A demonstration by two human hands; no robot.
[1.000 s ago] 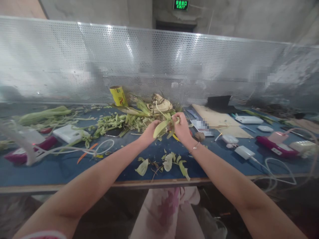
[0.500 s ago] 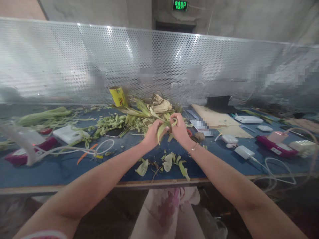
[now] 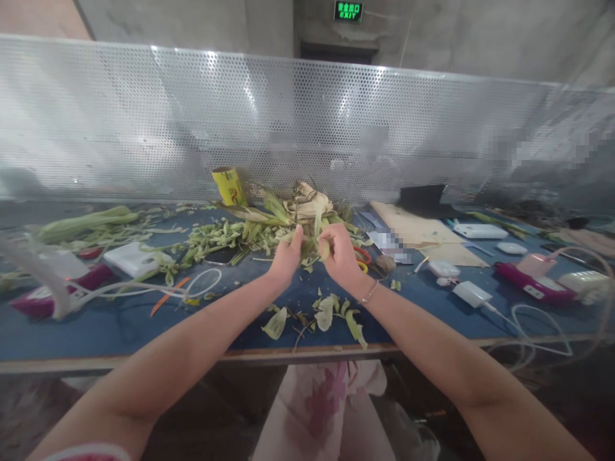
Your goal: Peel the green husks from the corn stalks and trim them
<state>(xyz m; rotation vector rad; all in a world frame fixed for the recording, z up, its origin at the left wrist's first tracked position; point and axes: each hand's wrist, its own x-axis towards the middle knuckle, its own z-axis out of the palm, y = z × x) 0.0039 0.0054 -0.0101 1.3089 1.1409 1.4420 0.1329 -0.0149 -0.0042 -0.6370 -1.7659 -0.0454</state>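
Two bare hands are working close together over a blue tabletop [image 3: 192, 333], seen from the wearer's own eyes; the right hand [image 3: 340, 253] is curling nearly closed, its thumb and fingers pinching a pale green leaf strip [image 3: 325, 250], probably a piece of corn husk; the left hand [image 3: 286, 257] is bending its fingers loosely with the thumb pointing up, and whether it is gripping anything cannot be told, since its fingertips are hidden. The strip is sitting between the hands, at the centre of this clock; the fine pinch is perhaps serving to control something thin and limp.

At six o'clock, loose leaf pieces [image 3: 275, 324] are lying near the table edge; they look like offcuts. At three, just beside the right hand, red-orange and yellow loops [image 3: 361, 256] are showing, possibly scissor handles, presumably lying there for easy reach. At twelve, a dry husk bundle [image 3: 310, 205] is resting behind the hands; at ten, a heap of green scraps [image 3: 216, 238] is spreading out; beyond it, towards eleven, a yellow tube [image 3: 229, 187] is leaning slightly.

Farther out, brown paper [image 3: 416, 225] is lying towards two; a white power adapter [image 3: 472, 293] is trailing its cable between three and four; at twelve, a perforated metal screen [image 3: 317, 102] is closing off the far side.
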